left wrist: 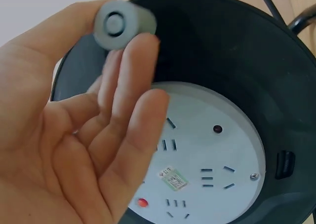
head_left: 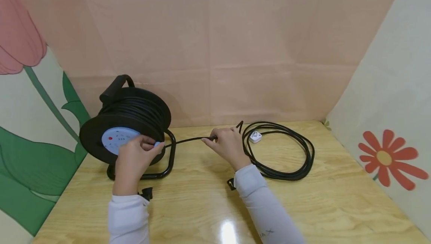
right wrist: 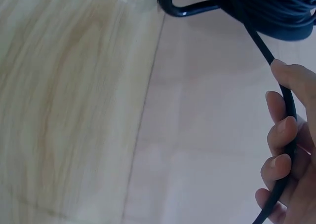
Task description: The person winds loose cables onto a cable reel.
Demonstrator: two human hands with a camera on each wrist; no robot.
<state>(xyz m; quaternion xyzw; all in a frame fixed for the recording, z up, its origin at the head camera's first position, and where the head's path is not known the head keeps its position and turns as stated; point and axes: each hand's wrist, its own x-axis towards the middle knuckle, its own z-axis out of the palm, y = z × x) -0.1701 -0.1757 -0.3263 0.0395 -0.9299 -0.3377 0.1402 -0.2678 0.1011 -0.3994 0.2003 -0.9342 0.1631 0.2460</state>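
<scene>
Where your scene begins at the left, a side wall (head_left: 17,105) carries a pink tulip (head_left: 20,30) with green leaves. Just beside it, your black cable reel (head_left: 124,121) stands on the wood-grain table (head_left: 188,206), its top handle (head_left: 114,88) uppermost and many turns of cable wound on its drum. Its pale blue socket panel (head_left: 116,141), with a red button (head_left: 110,138), faces you.

Your left hand (head_left: 134,152) is in front of the panel's right part, thumb and fingertips closed on the small round knob (left wrist: 133,24) near the rim; its other fingers are loosely bent. A tubular stand (head_left: 171,158) supports the reel, and a single length of cable (head_left: 190,139) crosses its right side, running from the reel to your right hand (head_left: 230,145). That hand has its fingers curled round the cable, with the thumb laid against it.

Beyond that hand, more cable lies on the table in a loose coil (head_left: 289,176), with a white plug (head_left: 255,137) inside its left part. Farthest right, another wall (head_left: 394,87) shows a red flower (head_left: 384,158).
</scene>
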